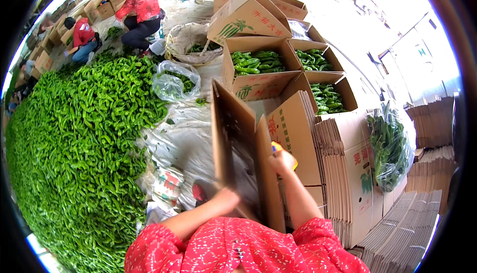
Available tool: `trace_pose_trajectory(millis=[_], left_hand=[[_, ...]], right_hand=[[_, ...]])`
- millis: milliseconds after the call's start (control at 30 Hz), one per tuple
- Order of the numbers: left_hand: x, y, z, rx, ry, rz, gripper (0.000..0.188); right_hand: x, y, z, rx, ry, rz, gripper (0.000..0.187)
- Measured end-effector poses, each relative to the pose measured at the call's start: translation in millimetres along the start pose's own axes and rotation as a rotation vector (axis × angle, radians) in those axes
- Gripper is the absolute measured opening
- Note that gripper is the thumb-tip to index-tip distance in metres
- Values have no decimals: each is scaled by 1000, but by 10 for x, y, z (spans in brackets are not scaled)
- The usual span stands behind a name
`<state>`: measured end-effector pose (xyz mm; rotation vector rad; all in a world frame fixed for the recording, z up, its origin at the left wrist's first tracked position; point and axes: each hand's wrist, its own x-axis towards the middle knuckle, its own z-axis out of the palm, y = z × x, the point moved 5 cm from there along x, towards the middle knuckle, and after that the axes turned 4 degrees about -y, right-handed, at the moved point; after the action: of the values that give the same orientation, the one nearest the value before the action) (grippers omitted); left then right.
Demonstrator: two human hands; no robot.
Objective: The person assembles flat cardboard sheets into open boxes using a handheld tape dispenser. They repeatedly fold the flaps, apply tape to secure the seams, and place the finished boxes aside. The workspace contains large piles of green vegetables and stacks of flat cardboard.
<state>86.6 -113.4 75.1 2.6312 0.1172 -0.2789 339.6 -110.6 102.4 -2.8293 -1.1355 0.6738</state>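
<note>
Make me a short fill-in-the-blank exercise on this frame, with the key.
1. The large heap of green peppers lies to the person's ____.
2. The person's right hand grips an object coloured mainly ____.
3. The person's shirt is ____ with white specks.
4. The stacked flattened boxes beside the right forearm are made of ____.

Missing words: left; yellow; red; cardboard.
</note>
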Motion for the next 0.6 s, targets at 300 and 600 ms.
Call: trace_pose_trajectory(millis=[300, 600], left_hand=[[-598, -619, 144, -374, -132, -495, 37], [245, -1801, 1440, -180, -212, -1089, 40]], right_hand=[[1359, -434, -56, 62, 13, 88, 36], [1701, -514, 517, 10, 61, -56, 38]])
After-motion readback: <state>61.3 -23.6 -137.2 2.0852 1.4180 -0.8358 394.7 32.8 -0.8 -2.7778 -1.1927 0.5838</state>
